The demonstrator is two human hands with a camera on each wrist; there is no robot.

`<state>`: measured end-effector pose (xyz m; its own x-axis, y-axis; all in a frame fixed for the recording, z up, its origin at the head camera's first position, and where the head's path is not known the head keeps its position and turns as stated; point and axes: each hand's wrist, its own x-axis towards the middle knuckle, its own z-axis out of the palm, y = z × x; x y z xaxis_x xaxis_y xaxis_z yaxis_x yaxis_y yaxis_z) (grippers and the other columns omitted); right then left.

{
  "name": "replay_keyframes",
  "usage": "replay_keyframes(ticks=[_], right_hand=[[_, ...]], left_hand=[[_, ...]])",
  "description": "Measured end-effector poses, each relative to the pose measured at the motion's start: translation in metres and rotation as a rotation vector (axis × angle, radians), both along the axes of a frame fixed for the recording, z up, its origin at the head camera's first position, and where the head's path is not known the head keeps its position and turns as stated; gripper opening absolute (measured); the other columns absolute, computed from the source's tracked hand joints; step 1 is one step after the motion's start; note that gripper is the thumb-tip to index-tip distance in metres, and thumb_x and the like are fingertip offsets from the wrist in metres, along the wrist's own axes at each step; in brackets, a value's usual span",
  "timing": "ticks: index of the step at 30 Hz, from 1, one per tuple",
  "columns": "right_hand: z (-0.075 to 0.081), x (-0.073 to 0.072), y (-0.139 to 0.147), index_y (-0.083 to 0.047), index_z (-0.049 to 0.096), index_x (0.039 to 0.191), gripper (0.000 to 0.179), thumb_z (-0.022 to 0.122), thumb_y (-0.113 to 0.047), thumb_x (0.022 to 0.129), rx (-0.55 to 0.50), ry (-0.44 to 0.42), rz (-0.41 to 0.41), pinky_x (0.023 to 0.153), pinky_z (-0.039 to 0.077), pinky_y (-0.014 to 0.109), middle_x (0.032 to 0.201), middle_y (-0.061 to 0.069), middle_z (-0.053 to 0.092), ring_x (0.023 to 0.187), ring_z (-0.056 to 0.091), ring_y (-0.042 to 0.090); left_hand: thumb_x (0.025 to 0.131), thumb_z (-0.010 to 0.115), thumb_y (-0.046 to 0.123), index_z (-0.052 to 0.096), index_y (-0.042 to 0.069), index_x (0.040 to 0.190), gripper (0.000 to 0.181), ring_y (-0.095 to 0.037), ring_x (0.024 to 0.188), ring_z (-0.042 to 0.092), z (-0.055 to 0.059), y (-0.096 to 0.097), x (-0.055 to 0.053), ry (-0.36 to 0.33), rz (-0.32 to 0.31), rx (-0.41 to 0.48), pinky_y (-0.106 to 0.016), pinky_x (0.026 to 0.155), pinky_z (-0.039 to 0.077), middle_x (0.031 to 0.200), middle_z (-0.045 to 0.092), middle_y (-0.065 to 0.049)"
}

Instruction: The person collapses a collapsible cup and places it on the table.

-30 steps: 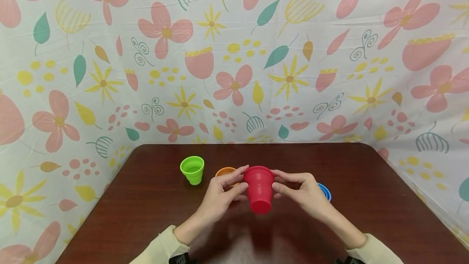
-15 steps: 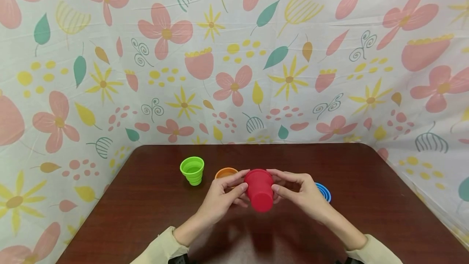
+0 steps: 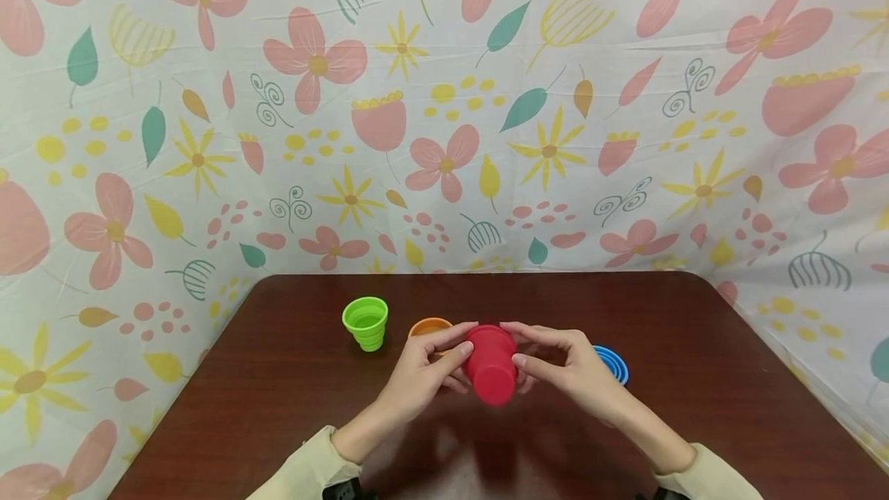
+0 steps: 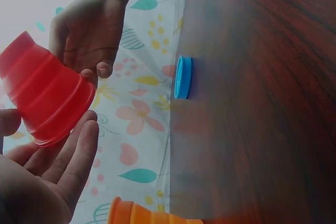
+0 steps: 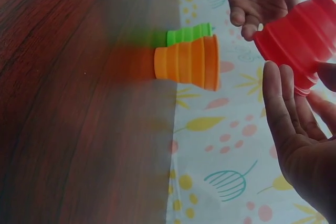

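A red collapsible cup is held above the table between both hands, its narrow base tilted toward me and its wide rim facing away. My left hand grips its left side with the thumb and fingers. On the opposite side my right hand pinches it the same way. In the left wrist view the stepped wall of the red cup shows fully extended. Behind my left hand stands an orange collapsible cup, partly hidden. A flattened blue collapsible cup lies beyond my right hand, partly covered by it.
A green collapsible cup stands upright at the left rear of the dark brown table. A flower-printed cloth hangs behind the table and along its sides.
The red cup has tipped, so its base now points more toward me. Both hands have kept hold of it and shifted only slightly. The other cups have stayed in place.
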<state>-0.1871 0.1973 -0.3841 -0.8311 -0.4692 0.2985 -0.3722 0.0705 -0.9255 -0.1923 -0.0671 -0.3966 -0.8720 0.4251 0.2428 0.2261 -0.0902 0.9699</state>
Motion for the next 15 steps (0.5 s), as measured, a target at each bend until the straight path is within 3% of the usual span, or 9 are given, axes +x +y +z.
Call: replay_keyframes(ticks=[8, 15], right_hand=[[-0.0026, -0.0011, -0.0022, 0.001, 0.06, 0.146, 0.042, 0.065, -0.007, 0.105, -0.014, -0.026, -0.023, 0.071, 0.065, 0.049, 0.127, 0.027, 0.067, 0.074, 0.073, 0.037], [-0.0049, -0.0003, -0.0051, -0.004, 0.065, 0.143, 0.041, 0.068, -0.012, 0.103, 0.011, -0.02, -0.107, 0.072, 0.065, 0.045, 0.128, 0.024, 0.067, 0.074, 0.074, 0.033]], left_hand=[[0.104, 0.065, 0.012, 0.064, 0.002, 0.143, 0.04, -0.056, 0.081, 0.07, -0.0002, 0.0023, -0.0007, 0.025, -0.009, -0.012, -0.035, 0.069, 0.064, 0.122, 0.074, -0.016], [0.104, 0.066, 0.013, 0.065, 0.001, 0.141, 0.039, -0.018, 0.081, 0.074, 0.0001, 0.0049, -0.0008, 0.05, -0.003, -0.026, -0.033, 0.068, 0.064, 0.122, 0.073, -0.016]])
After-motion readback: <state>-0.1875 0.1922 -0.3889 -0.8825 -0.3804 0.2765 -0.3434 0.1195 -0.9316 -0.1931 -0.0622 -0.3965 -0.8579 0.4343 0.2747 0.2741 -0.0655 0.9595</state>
